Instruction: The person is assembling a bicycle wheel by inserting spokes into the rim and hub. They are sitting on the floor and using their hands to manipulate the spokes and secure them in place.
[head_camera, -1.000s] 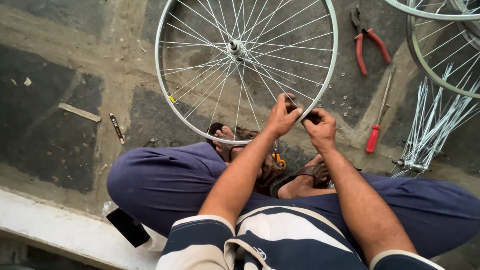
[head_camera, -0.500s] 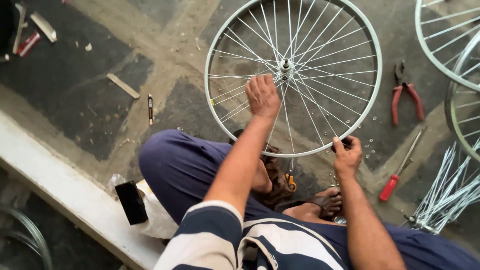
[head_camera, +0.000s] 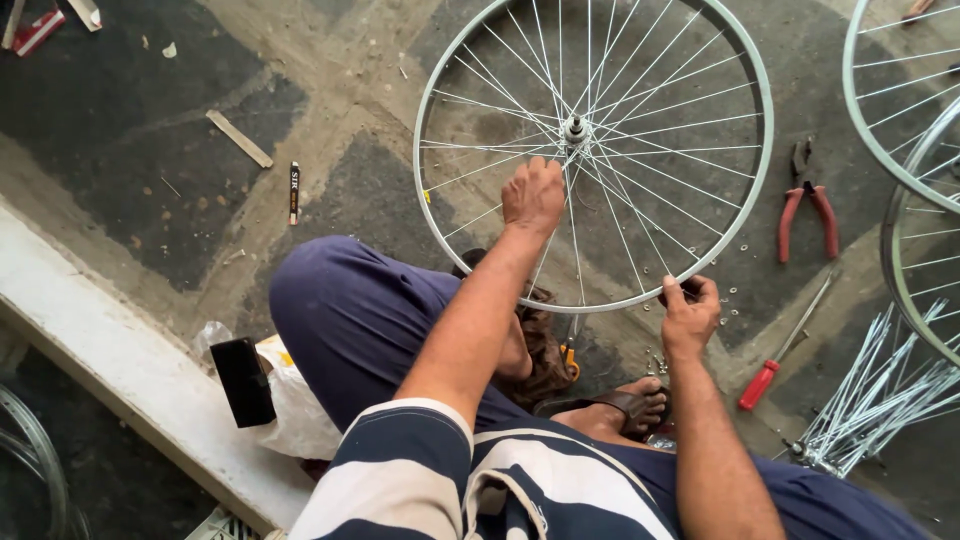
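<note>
The left hand (head_camera: 533, 195) pinches spokes just below the hub of the bicycle wheel (head_camera: 640, 297), which stands centre on the floor. The right hand (head_camera: 688, 312) grips its rim at five o'clock, perhaps holding a small part. A white plastic bag (head_camera: 296, 405) lies at eight o'clock; red pliers (head_camera: 808, 212) lie at three, beside bare floor.

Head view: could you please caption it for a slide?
Left hand on the spokes, right hand gripping the wheel rim; red pliers nearby.

A bicycle repair workshop: spoked wheels (head_camera: 593, 150), loose spokes (head_camera: 880, 390), pliers (head_camera: 808, 205) and screwdriver (head_camera: 785, 345) on stone floor (head_camera: 150, 130).
</note>
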